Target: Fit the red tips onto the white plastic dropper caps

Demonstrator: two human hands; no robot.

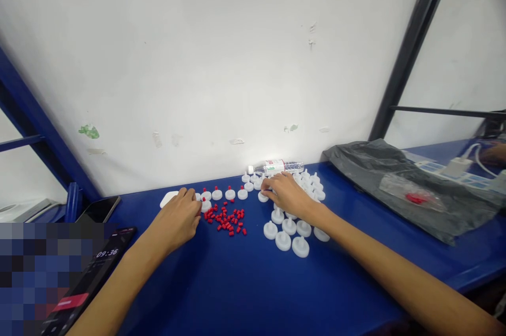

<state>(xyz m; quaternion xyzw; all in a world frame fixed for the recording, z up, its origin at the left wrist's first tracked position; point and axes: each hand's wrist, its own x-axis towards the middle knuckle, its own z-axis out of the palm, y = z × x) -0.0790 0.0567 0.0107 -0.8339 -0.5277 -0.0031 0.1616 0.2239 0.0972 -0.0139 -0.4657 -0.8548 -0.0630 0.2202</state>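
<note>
My left hand (177, 219) rests on the blue table (245, 283), fingers curled at a white cap with a red plug (206, 204), beside a heap of small red plugs (226, 219). A row of white caps topped with red plugs (223, 194) lies just beyond. My right hand (285, 194) lies palm down over a cluster of plain white caps (288, 233), its fingertips pinching one white cap (263, 196).
A clear water bottle (276, 166) lies against the white wall. A grey plastic bag (399, 183) with a clear pouch of red plugs (415, 198) sits right. Two phones (98, 209) lie at left, one showing a timer (106, 253). A power strip (454, 170) is far right.
</note>
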